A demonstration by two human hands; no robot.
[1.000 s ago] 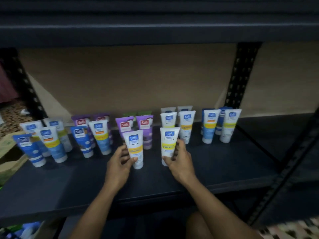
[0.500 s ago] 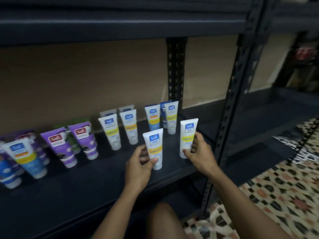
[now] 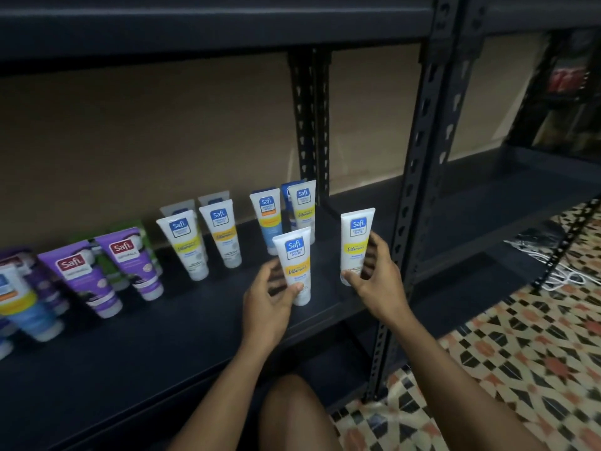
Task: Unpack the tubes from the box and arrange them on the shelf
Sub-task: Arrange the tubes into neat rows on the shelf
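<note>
Two white tubes with yellow bands stand cap-down near the right end of the dark shelf [image 3: 162, 346]. My left hand [image 3: 266, 301] grips the lower part of the nearer tube [image 3: 294, 255]. My right hand [image 3: 379, 275] grips the tube further right [image 3: 355, 237], close to the shelf's upright post [image 3: 419, 177]. Behind them stand several more white, blue and yellow tubes [image 3: 224, 232]. Purple tubes [image 3: 128, 258] stand to the left, with green ones partly hidden behind. No box is in view.
A second shelf bay [image 3: 494, 203] opens to the right of the post. Patterned floor tiles [image 3: 520, 353] lie at the lower right, with white cables [image 3: 559, 275] on them. My knee [image 3: 292, 415] is below the shelf edge. An upper shelf board [image 3: 195, 24] overhangs.
Over the last second both tubes have travelled with my hands towards the shelf's right end, and the view has swung right. In the last half second little has shifted.
</note>
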